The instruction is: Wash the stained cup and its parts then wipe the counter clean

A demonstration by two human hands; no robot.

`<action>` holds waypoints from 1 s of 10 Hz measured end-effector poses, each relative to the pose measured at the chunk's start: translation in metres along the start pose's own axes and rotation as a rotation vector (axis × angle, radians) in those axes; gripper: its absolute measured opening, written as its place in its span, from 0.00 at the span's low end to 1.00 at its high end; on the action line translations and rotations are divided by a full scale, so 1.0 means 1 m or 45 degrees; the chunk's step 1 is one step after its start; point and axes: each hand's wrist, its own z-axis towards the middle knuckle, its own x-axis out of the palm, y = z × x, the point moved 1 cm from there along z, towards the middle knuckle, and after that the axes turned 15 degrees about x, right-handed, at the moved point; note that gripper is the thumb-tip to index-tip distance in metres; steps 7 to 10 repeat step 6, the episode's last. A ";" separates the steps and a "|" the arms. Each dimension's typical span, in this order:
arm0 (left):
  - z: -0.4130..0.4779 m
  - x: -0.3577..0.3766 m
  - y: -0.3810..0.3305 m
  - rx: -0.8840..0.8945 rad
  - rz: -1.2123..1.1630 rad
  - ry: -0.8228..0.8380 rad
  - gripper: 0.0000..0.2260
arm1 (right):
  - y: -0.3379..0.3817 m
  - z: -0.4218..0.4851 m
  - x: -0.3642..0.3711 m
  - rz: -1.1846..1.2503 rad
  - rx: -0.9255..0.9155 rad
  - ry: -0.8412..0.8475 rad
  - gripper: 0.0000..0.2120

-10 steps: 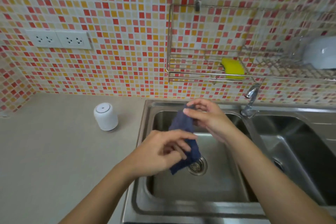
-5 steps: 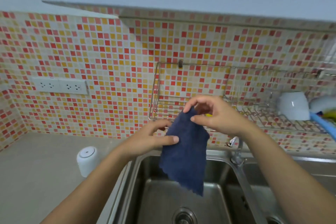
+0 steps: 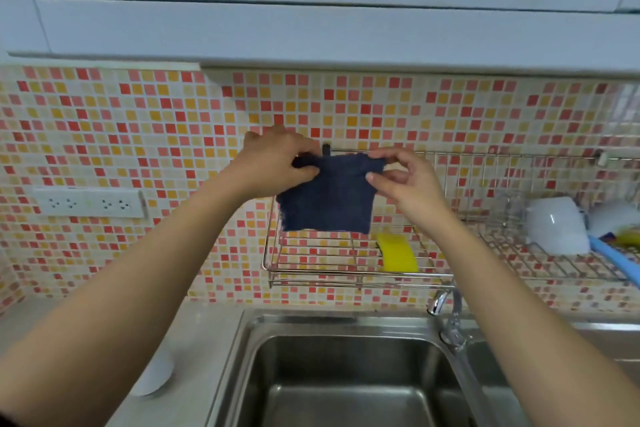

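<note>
Two hands are up at the wall rack. Your left hand [image 3: 277, 163] grips one top corner of the dark blue cloth [image 3: 325, 204], fingers curled round the bunched edge. Your right hand [image 3: 405, 180] pinches the other corner between thumb and forefinger. The cloth is stretched flat between them, lower edge hanging free, top edge level with the upper rail of the wire rack [image 3: 346, 276]. Likely reason: you spread it wide so it drapes over the rail and dries open, not wadded. Whether it touches the rail yet, cannot tell; it covers that stretch.

The white cup [image 3: 554, 229] lies tipped on the rack, well to the right, beside a second white piece [image 3: 613, 218] and a blue thing [image 3: 613, 260], both cut off by the frame edge. Judgement: the washing is done and the cup is draining there. A yellow sponge [image 3: 396, 253] sits on the rack floor, just below and right of the cloth.

Surface: pale counter [image 3: 201, 333] left of the sink [image 3: 346, 378]; only a narrow strip shows. A white rounded object [image 3: 154, 378] stands on it, mostly hidden by your left forearm. The tap [image 3: 446, 305] stands at the back, right of this basin; no running water seen.

Room: mosaic tile wall in red, orange and cream, double socket [image 3: 90, 203] at left, white cabinet overhead.
</note>
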 end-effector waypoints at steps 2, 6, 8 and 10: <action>0.024 0.062 0.023 -0.092 -0.179 0.369 0.07 | -0.063 0.020 0.007 -0.152 0.203 0.001 0.13; 0.032 0.163 0.027 -0.210 -0.014 0.298 0.19 | -0.120 0.050 0.030 -1.066 0.308 -0.145 0.18; 0.032 0.163 0.027 -0.210 -0.014 0.298 0.19 | -0.120 0.050 0.030 -1.066 0.308 -0.145 0.18; 0.032 0.163 0.027 -0.210 -0.014 0.298 0.19 | -0.120 0.050 0.030 -1.066 0.308 -0.145 0.18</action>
